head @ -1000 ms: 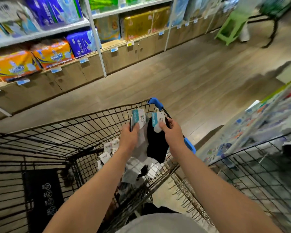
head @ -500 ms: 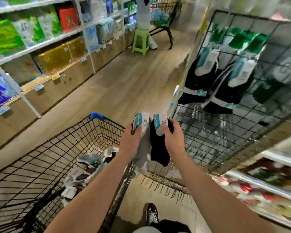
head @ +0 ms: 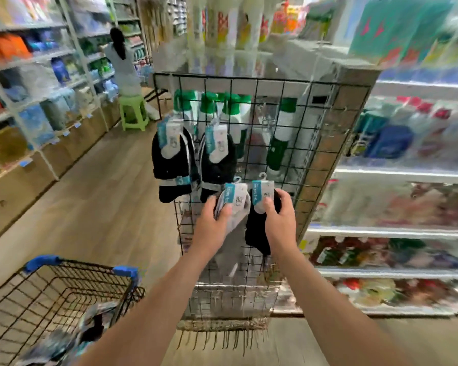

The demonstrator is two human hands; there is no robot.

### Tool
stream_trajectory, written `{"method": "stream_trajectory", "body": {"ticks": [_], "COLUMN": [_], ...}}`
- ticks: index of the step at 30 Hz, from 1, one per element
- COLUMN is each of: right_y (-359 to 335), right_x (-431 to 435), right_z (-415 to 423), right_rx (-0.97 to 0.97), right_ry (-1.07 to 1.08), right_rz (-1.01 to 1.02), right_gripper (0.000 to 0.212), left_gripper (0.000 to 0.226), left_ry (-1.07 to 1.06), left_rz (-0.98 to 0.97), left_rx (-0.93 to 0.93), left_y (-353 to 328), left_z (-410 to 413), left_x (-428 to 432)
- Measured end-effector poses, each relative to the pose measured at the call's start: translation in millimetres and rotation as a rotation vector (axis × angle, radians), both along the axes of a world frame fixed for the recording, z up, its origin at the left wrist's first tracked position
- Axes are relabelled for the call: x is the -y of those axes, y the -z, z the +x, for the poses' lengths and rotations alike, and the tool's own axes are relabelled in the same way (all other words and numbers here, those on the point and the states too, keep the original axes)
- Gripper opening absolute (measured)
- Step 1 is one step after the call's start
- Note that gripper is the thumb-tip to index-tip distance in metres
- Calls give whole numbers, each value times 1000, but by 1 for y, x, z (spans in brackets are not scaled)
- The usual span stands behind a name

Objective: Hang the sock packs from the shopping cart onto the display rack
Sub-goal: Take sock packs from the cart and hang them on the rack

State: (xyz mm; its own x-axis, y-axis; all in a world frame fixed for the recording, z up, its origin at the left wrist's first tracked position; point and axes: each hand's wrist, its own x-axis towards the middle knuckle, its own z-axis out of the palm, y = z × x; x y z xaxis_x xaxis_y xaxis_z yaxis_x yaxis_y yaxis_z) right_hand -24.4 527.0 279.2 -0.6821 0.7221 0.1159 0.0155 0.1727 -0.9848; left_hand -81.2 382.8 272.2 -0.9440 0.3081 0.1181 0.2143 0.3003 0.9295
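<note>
Fingers (head: 224,211) of the left hand (head: 214,220) pinch a grey sock pack (head: 237,207) by its card; the right hand (head: 279,220) pinches a black sock pack (head: 257,228) likewise, both upright in front of the display rack (head: 310,143), below two hung black packs (head: 173,159). It seems best to hang one at a time, steering its hook onto a free peg, card outward. Both forearms reach forward, hands side by side. Spare packs (head: 90,326) lie in the shopping cart (head: 124,271), left of the rack.

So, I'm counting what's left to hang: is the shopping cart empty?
Not empty. A blurred heap of sock packs lies in the shopping cart, bottom left of the view.
</note>
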Motion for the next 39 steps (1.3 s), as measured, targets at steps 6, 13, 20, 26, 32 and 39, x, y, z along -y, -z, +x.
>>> {"method": "stream_trajectory", "body": {"ticks": [6, 13, 20, 26, 32, 39], "right_y": [-40, -83, -106, -98, -84, -60], "right_x": [-51, -58, -57, -54, -44, -18], "right_z": [-19, -38, -53, -63, -59, -19], "right_rx": [-93, -206, -108, -43, -21, -174], "right_ry": [-35, -17, -41, -54, 21, -148], "right_rz": [47, 11, 135, 108, 110, 0], "right_gripper": [29, 22, 36, 29, 38, 30], "left_gripper": [42, 35, 31, 28, 30, 17], "left_ry": [-45, -1, 29, 62, 74, 170], "left_rz": [130, 190, 181, 186, 186, 199], "left_rx": [-7, -58, -76, -77, -85, -76], "left_y": [-40, -69, -73, -71, -72, -74], "left_z": [-13, -26, -30, -32, -35, -29], "left_x": [-54, -60, -49, -50, -53, -63]}}
